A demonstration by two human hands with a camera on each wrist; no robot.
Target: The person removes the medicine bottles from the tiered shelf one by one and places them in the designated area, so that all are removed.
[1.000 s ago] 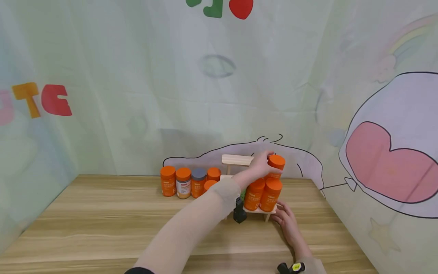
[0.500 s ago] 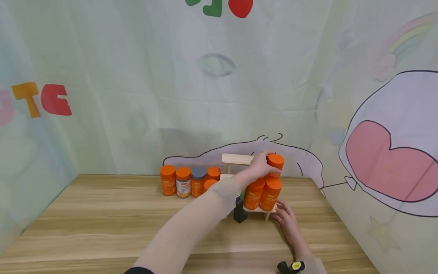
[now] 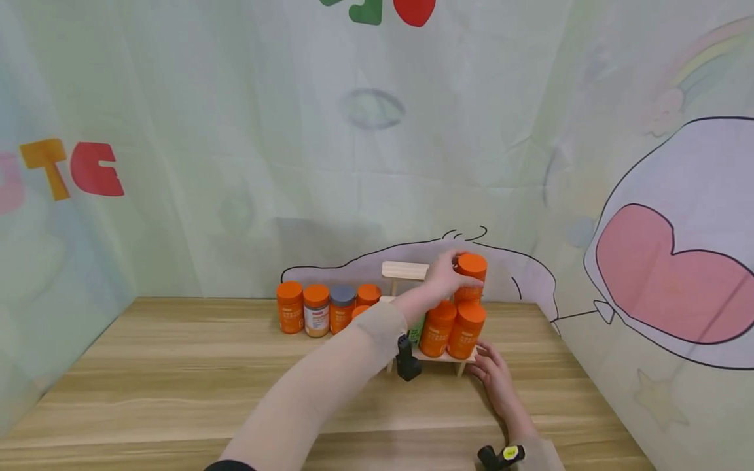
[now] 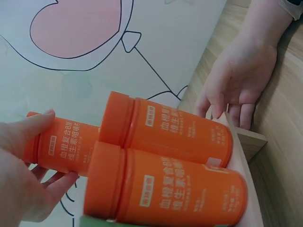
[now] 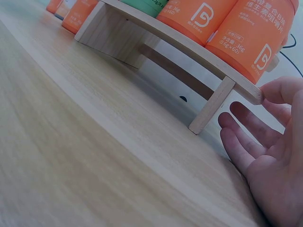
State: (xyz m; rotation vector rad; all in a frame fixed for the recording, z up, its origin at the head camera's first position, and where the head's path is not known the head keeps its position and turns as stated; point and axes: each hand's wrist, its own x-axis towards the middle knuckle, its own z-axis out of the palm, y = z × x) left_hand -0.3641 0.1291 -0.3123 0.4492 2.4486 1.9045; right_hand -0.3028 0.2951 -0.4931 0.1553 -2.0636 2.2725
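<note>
In the head view my left hand grips an orange supplement bottle near its cap. It is upright at the rear right of a small two-tier wooden rack. Two more orange bottles, a left one and a right one, stand on the front tier, hiding the held bottle's base. Beside them a green bottle shows partly behind my left forearm. My right hand pinches the front tier's right end between thumb and finger; its other fingers hang loosely below the board.
Left of the rack stand several bottles on the wooden table, among them an orange one, a white-labelled one and a grey-capped one. A printed curtain hangs behind the table.
My left hand has lifted the orange bottle slightly and shifted it a little left, so more of its body shows above the front bottles. My right hand keeps its place on the rack.
</note>
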